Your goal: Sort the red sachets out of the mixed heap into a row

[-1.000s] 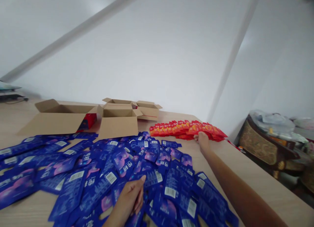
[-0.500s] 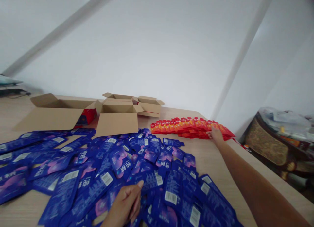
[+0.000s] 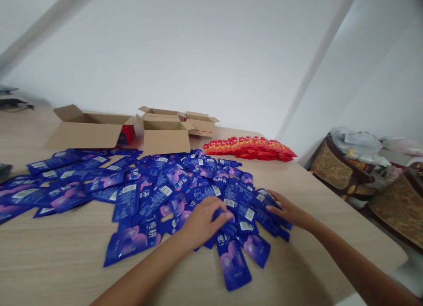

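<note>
Many flat blue pouches with pink prints and white barcodes lie in a loose, overlapping heap [image 3: 128, 204] on the table. My left hand [image 3: 206, 220] is over the front of the heap, fingers curved down onto the pouches and thumb held apart. At the heap's right edge, my right hand [image 3: 287, 211] touches several blue pouches [image 3: 264, 204], thumb and fingers spread apart. One blue pouch [image 3: 233, 264] sticks out toward me, below my left hand. Behind the heap, a long row of red pouches [image 3: 249, 148] lies overlapped, with neither hand on it.
Open cardboard boxes stand at the back, among them a wide one [image 3: 84, 134] and a smaller one [image 3: 167, 136]. A red box [image 3: 126, 135] sits between them. Patterned chairs [image 3: 333, 165] with plastic bags are beyond the table's right edge. A white wall [image 3: 205, 46] rises behind.
My right hand has come back from the red pouches to the blue heap's right edge. My left hand has reached forward onto the heap. Some near blue pouches have shifted, and the view has tilted.
</note>
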Available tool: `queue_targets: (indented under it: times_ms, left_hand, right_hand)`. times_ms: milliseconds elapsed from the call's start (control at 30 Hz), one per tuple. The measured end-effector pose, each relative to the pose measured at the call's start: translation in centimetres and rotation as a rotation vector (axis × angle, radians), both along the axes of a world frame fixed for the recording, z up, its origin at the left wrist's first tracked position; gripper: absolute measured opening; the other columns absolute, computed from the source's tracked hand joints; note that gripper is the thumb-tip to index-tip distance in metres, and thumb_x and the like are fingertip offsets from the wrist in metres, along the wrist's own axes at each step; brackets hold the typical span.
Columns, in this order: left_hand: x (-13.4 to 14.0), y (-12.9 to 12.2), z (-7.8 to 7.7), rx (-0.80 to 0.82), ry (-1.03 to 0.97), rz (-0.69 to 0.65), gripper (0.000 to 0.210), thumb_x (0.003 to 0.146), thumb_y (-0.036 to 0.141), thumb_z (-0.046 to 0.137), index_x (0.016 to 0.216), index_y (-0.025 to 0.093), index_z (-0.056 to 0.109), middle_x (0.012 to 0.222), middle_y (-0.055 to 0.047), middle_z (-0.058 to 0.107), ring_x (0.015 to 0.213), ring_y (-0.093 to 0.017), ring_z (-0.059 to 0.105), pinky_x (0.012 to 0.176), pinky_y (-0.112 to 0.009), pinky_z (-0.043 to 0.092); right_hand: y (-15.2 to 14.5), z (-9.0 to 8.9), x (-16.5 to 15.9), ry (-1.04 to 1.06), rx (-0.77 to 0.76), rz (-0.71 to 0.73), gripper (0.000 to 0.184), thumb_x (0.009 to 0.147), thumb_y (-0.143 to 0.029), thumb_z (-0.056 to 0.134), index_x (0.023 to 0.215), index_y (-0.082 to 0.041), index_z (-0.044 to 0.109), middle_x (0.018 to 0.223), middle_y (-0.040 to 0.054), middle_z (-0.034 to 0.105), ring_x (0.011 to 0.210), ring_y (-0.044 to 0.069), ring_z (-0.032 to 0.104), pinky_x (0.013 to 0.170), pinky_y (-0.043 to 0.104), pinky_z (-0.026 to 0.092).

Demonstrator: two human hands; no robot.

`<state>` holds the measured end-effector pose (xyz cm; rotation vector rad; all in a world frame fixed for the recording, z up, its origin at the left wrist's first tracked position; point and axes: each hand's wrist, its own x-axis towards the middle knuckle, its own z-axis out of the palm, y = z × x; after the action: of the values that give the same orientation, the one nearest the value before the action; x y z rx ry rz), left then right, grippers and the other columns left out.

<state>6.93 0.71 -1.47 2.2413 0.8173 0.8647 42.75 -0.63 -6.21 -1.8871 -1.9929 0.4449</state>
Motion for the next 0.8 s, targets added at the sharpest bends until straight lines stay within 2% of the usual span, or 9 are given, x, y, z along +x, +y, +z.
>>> queue_targets:
  times_ms: [33,100,133,200,300,400,567,633,800]
  left_hand:
    - [0.6,-1.2,0.0,0.060,0.068,-0.104,0.042,0.082,0.055,0.050,0.105,0.022,0.062,0.111,-0.008,0.062,0.108,-0.025,0.053,0.094,-0.039,0.039]
    - [1.5,-3.4,-0.7,0.165,0.222,-0.281,0.069,0.070,0.064,0.059,0.127,0.027,0.049,0.138,-0.011,0.045,0.128,-0.037,0.035,0.104,-0.057,0.024]
    - [1.8,-4.1,-1.3,0.201,0.294,-0.344,0.079,0.067,0.067,0.059,0.134,0.028,0.042,0.145,-0.011,0.036,0.133,-0.042,0.025,0.104,-0.064,0.017]
    - [2.0,-4.7,-2.5,0.246,0.403,-0.395,0.085,0.069,0.069,0.055,0.140,0.029,0.032,0.152,-0.012,0.023,0.136,-0.046,0.012,0.102,-0.070,0.008]
    - [1.0,-3.9,-3.6,0.293,0.472,-0.342,0.073,0.078,0.063,0.047,0.141,0.030,0.030,0.153,-0.009,0.021,0.137,-0.043,0.010,0.104,-0.068,0.008]
    - [-1.3,-2.4,-3.4,0.362,0.502,-0.287,0.062,0.083,0.055,0.044,0.139,0.030,0.035,0.152,-0.006,0.024,0.138,-0.040,0.014,0.106,-0.064,0.010]
    - [-6.7,-0.5,-2.4,0.495,0.571,-0.280,0.048,0.088,0.042,0.044,0.135,0.031,0.042,0.150,-0.003,0.030,0.137,-0.032,0.022,0.110,-0.055,0.016]
    - [-9.0,0.2,-2.2,0.542,0.600,-0.274,0.043,0.090,0.038,0.042,0.133,0.032,0.044,0.148,-0.001,0.034,0.137,-0.028,0.024,0.111,-0.051,0.017]
    - [-14.5,2.8,-1.8,0.615,0.701,-0.192,0.040,0.089,0.023,0.044,0.128,0.030,0.050,0.147,-0.003,0.037,0.136,-0.024,0.028,0.112,-0.046,0.018]
  right_hand:
    - [-1.3,-0.7,-1.0,-0.061,0.035,0.018,0.073,0.078,-0.056,0.052,0.140,-0.022,0.033,0.140,0.0136,0.040,0.127,0.027,0.040,0.100,0.044,0.035]
    - [-3.0,-2.2,-3.2,-0.198,0.125,-0.031,0.074,0.077,-0.056,0.053,0.141,-0.026,0.032,0.145,0.0111,0.034,0.131,0.029,0.032,0.103,0.048,0.031]
    - [-3.3,-2.9,-4.3,-0.259,0.173,-0.078,0.072,0.078,-0.054,0.052,0.141,-0.026,0.032,0.145,0.0109,0.033,0.132,0.029,0.032,0.103,0.049,0.030]
    - [-3.1,-4.1,-6.4,-0.353,0.252,-0.164,0.066,0.081,-0.047,0.048,0.141,-0.023,0.033,0.144,0.0124,0.035,0.130,0.028,0.033,0.103,0.048,0.030]
    - [-1.4,-4.9,-9.2,-0.430,0.295,-0.244,0.058,0.082,-0.037,0.045,0.135,-0.015,0.042,0.140,0.0161,0.038,0.128,0.030,0.036,0.101,0.047,0.031]
    - [0.4,-4.8,-11.9,-0.428,0.294,-0.246,0.055,0.081,-0.033,0.044,0.134,-0.014,0.044,0.139,0.0171,0.039,0.127,0.031,0.036,0.099,0.047,0.032]
    - [2.2,-4.6,-16.9,-0.296,0.336,-0.127,0.057,0.083,-0.031,0.043,0.139,-0.021,0.038,0.140,0.0125,0.040,0.126,0.030,0.037,0.097,0.048,0.033]
    - [2.8,-4.7,-18.5,-0.210,0.357,-0.063,0.053,0.084,-0.031,0.042,0.136,-0.023,0.042,0.137,0.0107,0.044,0.124,0.028,0.040,0.097,0.046,0.034]
    - [3.9,-5.0,-19.9,-0.004,0.416,0.043,0.042,0.089,-0.031,0.035,0.121,-0.014,0.056,0.123,0.0133,0.056,0.116,0.026,0.048,0.098,0.041,0.037]
